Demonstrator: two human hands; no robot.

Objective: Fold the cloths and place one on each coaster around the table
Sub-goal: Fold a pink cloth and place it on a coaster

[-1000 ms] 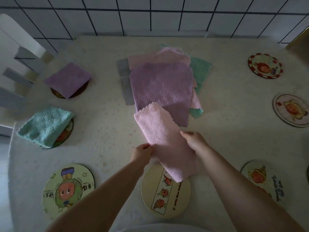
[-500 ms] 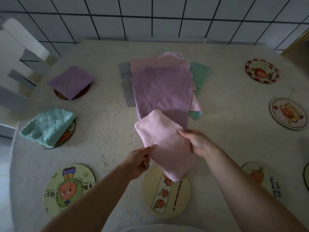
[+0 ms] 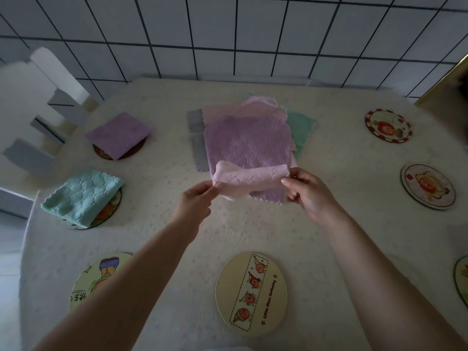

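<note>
Nearest, at the table's [image 3: 329,158] front edge: a cream coaster [image 3: 251,293] printed with a dashed strip of small fruit figures, bare; to its left a yellow-green cartoon coaster [image 3: 95,277], partly hidden behind the left forearm, also bare; at the far right margin, a sliver of another coaster [image 3: 462,281]. Above the cream coaster, held up off the table between both hands: a folded pink cloth [image 3: 249,182], stretched sideways, sagging a little in the middle. Left hand [image 3: 196,200] pinching the cloth's left end between thumb and fingertips; right hand [image 3: 307,192] pinching the right end, thumb on top, other fingers curled beneath. Farther left: a folded teal cloth [image 3: 81,196] lying over a coaster whose rim shows at its right and lower side; beyond it, a folded purple cloth [image 3: 117,134] covering a dark coaster [image 3: 101,153]. Middle of the table, just behind the held cloth: a stack of unfolded cloths [image 3: 248,145], purple on top, with pink, grey and teal edges showing around it. Right side: a pale coaster [image 3: 428,190] with an orange figure, bare, and farther back a red-rimmed coaster [image 3: 387,125], bare as well. Far left, beside the table: a white slatted chair back [image 3: 50,79]. At the back: a white tiled wall [image 3: 253,34] with dark grout lines.
</note>
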